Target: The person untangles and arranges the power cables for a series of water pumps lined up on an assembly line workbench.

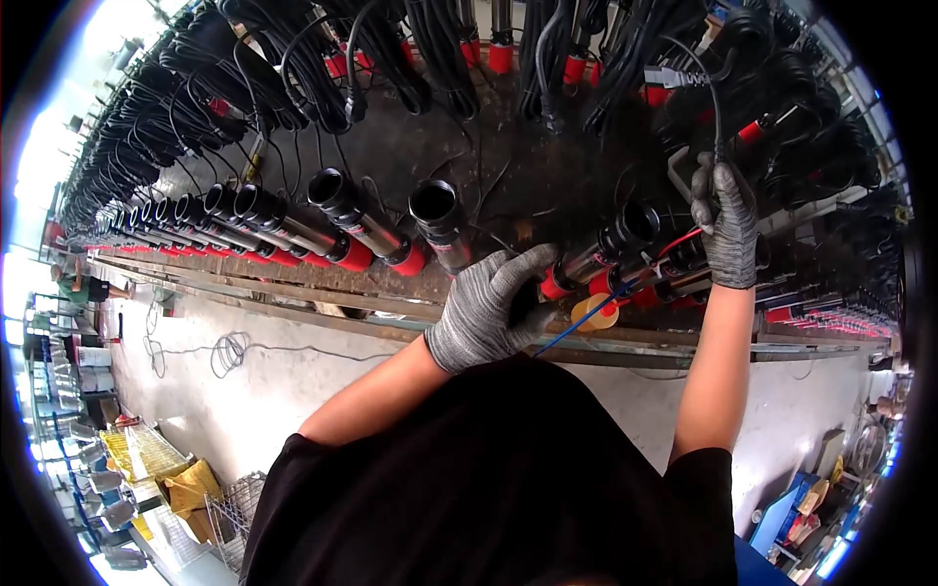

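Both hands wear grey knit gloves. My left hand point(486, 308) grips the red lower end of a steel cylindrical pump point(598, 250) lying on a dark metal rack point(322, 293). My right hand point(725, 223) is raised to the right and closed around a black cable point(716, 117) that runs up toward the hanging cable bundles. Thin red and blue wires point(606, 301) come out of the pump's end near a roll of tan tape point(596, 313).
A long row of like pumps point(362, 234) with red ends and black caps lies along the rack. Coiled black cables point(293, 59) hang behind. Below is a concrete floor with a loose wire coil point(231, 350), wire baskets point(230, 508) and a distant person point(88, 288).
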`<action>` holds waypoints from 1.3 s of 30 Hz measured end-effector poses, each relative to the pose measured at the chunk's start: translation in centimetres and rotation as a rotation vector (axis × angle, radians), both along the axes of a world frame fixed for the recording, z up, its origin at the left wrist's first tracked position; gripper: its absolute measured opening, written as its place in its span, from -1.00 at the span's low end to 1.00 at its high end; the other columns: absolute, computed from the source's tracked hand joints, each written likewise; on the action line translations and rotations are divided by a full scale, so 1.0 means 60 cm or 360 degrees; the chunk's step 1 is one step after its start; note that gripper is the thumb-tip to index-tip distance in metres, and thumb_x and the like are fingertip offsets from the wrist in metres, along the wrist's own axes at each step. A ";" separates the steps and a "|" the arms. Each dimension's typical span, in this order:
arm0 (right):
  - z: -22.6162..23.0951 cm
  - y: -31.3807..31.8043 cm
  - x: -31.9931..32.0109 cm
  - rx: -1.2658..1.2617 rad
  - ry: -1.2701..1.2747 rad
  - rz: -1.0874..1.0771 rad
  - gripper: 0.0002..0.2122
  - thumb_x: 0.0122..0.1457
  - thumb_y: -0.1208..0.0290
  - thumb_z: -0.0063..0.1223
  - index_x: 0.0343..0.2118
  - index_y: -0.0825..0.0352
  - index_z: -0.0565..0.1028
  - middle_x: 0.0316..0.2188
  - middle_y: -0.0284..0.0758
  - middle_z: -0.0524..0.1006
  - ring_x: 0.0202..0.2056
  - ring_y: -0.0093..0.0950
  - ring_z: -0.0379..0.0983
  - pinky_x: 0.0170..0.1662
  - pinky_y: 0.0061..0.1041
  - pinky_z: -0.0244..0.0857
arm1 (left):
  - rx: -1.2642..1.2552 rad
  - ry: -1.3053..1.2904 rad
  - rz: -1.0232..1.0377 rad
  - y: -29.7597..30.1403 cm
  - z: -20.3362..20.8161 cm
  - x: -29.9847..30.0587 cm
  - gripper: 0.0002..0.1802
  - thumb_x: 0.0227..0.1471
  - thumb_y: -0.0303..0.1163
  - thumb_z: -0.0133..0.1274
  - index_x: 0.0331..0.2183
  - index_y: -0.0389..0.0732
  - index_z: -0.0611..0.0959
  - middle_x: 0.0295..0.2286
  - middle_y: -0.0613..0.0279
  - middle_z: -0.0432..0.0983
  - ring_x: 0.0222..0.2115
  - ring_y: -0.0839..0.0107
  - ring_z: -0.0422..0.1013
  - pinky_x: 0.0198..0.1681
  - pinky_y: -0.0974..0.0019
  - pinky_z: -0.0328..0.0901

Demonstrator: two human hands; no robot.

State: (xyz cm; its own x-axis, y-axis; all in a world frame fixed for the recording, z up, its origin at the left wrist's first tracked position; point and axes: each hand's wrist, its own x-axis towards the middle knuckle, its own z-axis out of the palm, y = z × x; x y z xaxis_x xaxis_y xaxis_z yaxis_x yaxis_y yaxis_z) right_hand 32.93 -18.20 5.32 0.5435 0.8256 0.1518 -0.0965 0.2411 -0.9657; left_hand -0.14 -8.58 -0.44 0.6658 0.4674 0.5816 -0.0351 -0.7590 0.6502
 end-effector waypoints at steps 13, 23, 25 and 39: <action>0.006 0.002 -0.016 0.0029 -0.0362 -0.0130 -0.66 0.34 0.13 0.10 0.02 0.25 0.50 -0.38 -0.38 0.58 -0.60 -0.75 0.31 -0.59 -0.78 0.07 | -0.0099 -0.0100 -0.0042 0.000 0.008 0.007 -0.26 -0.19 -0.47 0.35 0.10 -0.25 0.51 -0.31 0.07 0.60 -0.33 0.11 0.53 -0.26 0.14 0.45; 0.077 0.027 -0.031 0.0050 -0.0374 -0.0125 -0.65 0.30 0.14 0.13 -0.13 0.38 0.62 -0.42 -0.36 0.60 -0.64 -0.71 0.25 -0.58 -0.69 0.04 | -0.0007 0.0023 0.0063 0.025 0.017 0.035 -0.36 -0.13 -0.45 0.29 0.06 -0.22 0.52 -0.30 0.13 0.60 -0.32 0.10 0.54 -0.22 0.16 0.44; 0.113 0.049 -0.047 -0.0003 -0.0219 -0.0230 -0.63 0.26 0.11 0.18 -0.13 0.39 0.60 -0.46 -0.35 0.57 -0.67 -0.70 0.23 -0.61 -0.69 0.03 | -0.0025 -0.0015 0.0054 0.035 0.015 0.048 -0.40 -0.09 -0.44 0.28 0.05 -0.23 0.53 -0.34 0.12 0.59 -0.33 0.10 0.54 -0.23 0.17 0.44; 0.173 -0.013 -0.014 -0.0294 -0.0053 0.0073 -0.72 0.20 0.15 0.23 -0.26 0.30 0.53 -0.41 -0.30 0.62 -0.65 -0.68 0.32 -0.65 -0.71 0.10 | -0.0252 0.0019 0.0123 0.096 0.020 0.140 -0.52 0.00 -0.45 0.24 0.01 -0.23 0.58 -0.33 0.11 0.56 -0.31 0.25 0.53 -0.18 0.25 0.43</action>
State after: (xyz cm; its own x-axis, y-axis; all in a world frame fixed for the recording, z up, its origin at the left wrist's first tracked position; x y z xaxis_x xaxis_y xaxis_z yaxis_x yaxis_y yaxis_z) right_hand 32.11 -19.00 15.68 0.5019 0.8649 0.0127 -0.0707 0.0556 -0.9959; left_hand 8.29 -2.80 0.77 0.6308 0.6028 0.4886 0.0282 -0.6471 0.7619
